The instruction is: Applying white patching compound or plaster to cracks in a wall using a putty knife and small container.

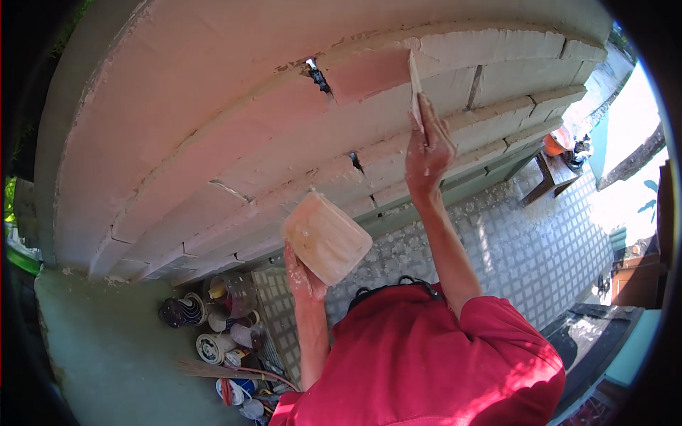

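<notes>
My right hand (430, 153) grips a pale putty knife (415, 82), whose blade lies at the pink, block-patterned wall (177, 92), along a strip of lighter filler near the top of a pink patch. My left hand (304, 273) holds a rectangular plastic container (327, 238) smeared with pale material, its fingers partly hidden behind it. The container is lower and to the left of the knife. The wall has grooves, cracks and dark gaps (318, 78) between its raised blocks.
Paint buckets (212, 348), cans and a straw broom (199, 369) stand at lower left beside a green wall (106, 341). Below is a tiled floor (511, 255). At right are a small wooden table (540, 184) with an orange container (556, 142) and a dark ledge (582, 334).
</notes>
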Demonstrator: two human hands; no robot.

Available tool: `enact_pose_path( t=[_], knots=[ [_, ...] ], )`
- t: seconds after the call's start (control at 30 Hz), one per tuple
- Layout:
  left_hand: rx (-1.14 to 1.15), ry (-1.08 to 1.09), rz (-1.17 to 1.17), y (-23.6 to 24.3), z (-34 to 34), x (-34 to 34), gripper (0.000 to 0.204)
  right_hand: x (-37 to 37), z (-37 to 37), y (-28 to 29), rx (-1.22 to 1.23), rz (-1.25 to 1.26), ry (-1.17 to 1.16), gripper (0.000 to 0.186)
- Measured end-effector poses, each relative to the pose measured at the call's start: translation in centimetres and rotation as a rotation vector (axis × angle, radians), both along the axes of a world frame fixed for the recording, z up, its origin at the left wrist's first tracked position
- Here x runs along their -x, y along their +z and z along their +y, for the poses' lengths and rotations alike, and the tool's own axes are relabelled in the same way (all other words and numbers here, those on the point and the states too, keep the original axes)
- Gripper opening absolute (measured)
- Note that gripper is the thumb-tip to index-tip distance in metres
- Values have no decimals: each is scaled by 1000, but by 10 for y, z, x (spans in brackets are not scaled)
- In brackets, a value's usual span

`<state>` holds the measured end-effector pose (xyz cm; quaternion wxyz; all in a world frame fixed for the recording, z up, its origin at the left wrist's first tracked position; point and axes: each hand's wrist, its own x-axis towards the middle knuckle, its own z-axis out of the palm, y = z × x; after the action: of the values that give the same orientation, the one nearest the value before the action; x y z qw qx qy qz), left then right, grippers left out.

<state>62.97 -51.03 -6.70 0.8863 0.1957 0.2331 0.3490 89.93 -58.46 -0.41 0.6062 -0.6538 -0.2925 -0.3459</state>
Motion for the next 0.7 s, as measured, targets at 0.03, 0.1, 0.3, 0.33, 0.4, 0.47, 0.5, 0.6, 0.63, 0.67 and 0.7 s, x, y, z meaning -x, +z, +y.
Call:
enact_pose_path(
  t=[0.03,0.1,0.3,0.33,0.4,0.47,0.5,0.6,0.63,0.67,0.7],
  knots=[
    [0,-2,-1,-1,1,-1,54,-1,4,-3,18,-53,-9,40],
    [0,1,38,-1,1,-1,54,13,21,-9,24,-51,43,42],
    [-17,8,4,0,4,6,53,34,20,-14,100,-247,221,43],
    [-17,15,2,1,4,8,53,32,14,-9,98,-249,228,43],
    [-2,47,23,3,5,13,52,26,-3,7,133,-348,215,42],
    [4,44,25,-1,6,16,52,0,-16,21,163,-458,198,45],
    [6,33,26,-2,6,16,51,-16,-18,25,190,-569,172,48],
    [-10,54,53,-2,6,18,51,-47,-7,21,328,-600,114,52],
    [-11,58,51,-3,7,19,51,-54,-4,11,326,-603,117,52],
    [-7,50,41,-5,8,19,52,-61,-3,0,347,-625,132,55],
    [-3,40,31,-6,8,19,52,-67,-3,-10,369,-646,146,57]
  ],
)
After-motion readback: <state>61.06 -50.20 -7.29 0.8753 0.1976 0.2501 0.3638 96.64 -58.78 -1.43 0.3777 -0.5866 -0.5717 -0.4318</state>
